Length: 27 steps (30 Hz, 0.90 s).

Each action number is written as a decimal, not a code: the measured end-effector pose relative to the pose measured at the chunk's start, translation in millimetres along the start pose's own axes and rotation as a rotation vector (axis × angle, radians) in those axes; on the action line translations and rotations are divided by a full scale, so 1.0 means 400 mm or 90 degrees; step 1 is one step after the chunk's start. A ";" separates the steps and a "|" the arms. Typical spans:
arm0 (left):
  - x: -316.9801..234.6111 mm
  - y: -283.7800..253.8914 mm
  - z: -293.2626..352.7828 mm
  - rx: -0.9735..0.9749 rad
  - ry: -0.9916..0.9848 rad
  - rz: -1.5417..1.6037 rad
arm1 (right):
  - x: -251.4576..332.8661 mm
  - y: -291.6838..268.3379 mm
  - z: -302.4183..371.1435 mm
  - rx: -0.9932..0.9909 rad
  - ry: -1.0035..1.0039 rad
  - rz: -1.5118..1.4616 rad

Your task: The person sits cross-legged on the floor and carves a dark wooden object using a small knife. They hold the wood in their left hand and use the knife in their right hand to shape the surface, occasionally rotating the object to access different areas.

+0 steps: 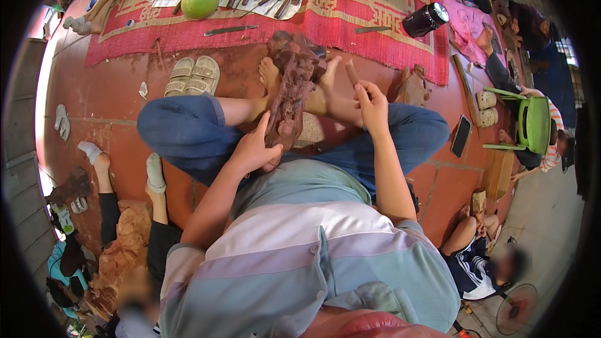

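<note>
A left hand (253, 150) grips the near end of a wood carving (292, 91) extending ahead. The right hand (373, 107), carving to its left, holds a brown stick (352, 72).

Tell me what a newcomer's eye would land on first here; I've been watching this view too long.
Probably the dark carved wood piece at the centre, between the person's bare feet, with the left hand touching its near end and the right hand holding a brown stick to its right. Next, likely the round green fruit on the red mat at upper left, then the bright green chair at far right.
</note>
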<state>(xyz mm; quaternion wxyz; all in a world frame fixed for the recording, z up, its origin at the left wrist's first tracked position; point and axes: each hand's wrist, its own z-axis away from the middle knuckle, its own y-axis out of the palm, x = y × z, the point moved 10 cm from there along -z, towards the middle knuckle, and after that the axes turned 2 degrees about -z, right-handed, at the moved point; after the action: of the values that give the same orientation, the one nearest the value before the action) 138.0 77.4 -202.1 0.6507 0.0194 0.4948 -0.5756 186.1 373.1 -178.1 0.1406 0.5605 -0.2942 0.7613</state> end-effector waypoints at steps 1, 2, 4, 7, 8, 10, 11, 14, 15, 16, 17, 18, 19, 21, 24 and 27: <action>-0.010 -0.004 0.003 0.011 -0.002 0.000 | 0.013 0.008 -0.030 0.001 -0.018 -0.059; -0.010 -0.003 0.002 0.010 -0.002 -0.007 | 0.026 0.008 -0.062 -0.008 -0.050 -0.031; -0.007 0.002 0.003 0.014 -0.005 -0.025 | 0.037 0.006 -0.128 -0.026 -0.109 0.021; 0.015 -0.001 -0.004 -0.002 -0.039 0.028 | 0.002 0.061 -0.223 -0.002 -0.158 0.143; 0.027 0.002 -0.006 -0.010 -0.048 0.036 | 0.014 0.097 -0.234 0.007 -0.180 0.171; 0.021 0.009 -0.010 -0.016 -0.036 0.051 | 0.031 0.182 -0.261 0.040 -0.147 0.151; 0.016 0.012 -0.014 -0.016 -0.027 0.056 | 0.038 0.227 -0.269 0.035 -0.177 0.211; 0.011 0.012 -0.023 -0.009 -0.009 0.068 | 0.025 0.315 -0.302 0.046 -0.231 0.389; 0.014 0.016 -0.026 0.009 -0.035 0.076 | -0.004 0.321 -0.312 0.066 -0.221 0.442; 0.011 0.013 -0.026 0.009 -0.041 0.062 | -0.033 0.331 -0.320 0.092 -0.211 0.491; 0.008 0.009 -0.026 0.008 -0.046 0.051 | -0.063 0.317 -0.343 0.157 -0.199 0.450; 0.007 0.007 -0.022 0.005 -0.052 0.044 | -0.079 0.292 -0.361 0.226 -0.198 0.519; 0.000 0.006 -0.025 0.013 -0.045 0.052 | -0.097 0.235 -0.376 0.243 -0.285 0.539; -0.006 0.004 -0.031 0.015 -0.035 0.070 | -0.135 0.149 -0.446 0.220 -0.168 0.596; 0.000 0.011 -0.034 0.009 -0.048 0.069 | 0.031 0.211 -0.426 0.175 -0.250 0.437; -0.004 0.013 -0.041 0.008 -0.035 0.081 | 0.074 0.334 -0.379 0.214 -0.303 0.428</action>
<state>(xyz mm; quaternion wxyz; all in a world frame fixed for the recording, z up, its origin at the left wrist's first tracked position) 132.2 90.2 -212.1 0.6994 0.0390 0.4710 -0.5361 -13.1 356.3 -219.3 -0.2795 0.6084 -0.3562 0.6518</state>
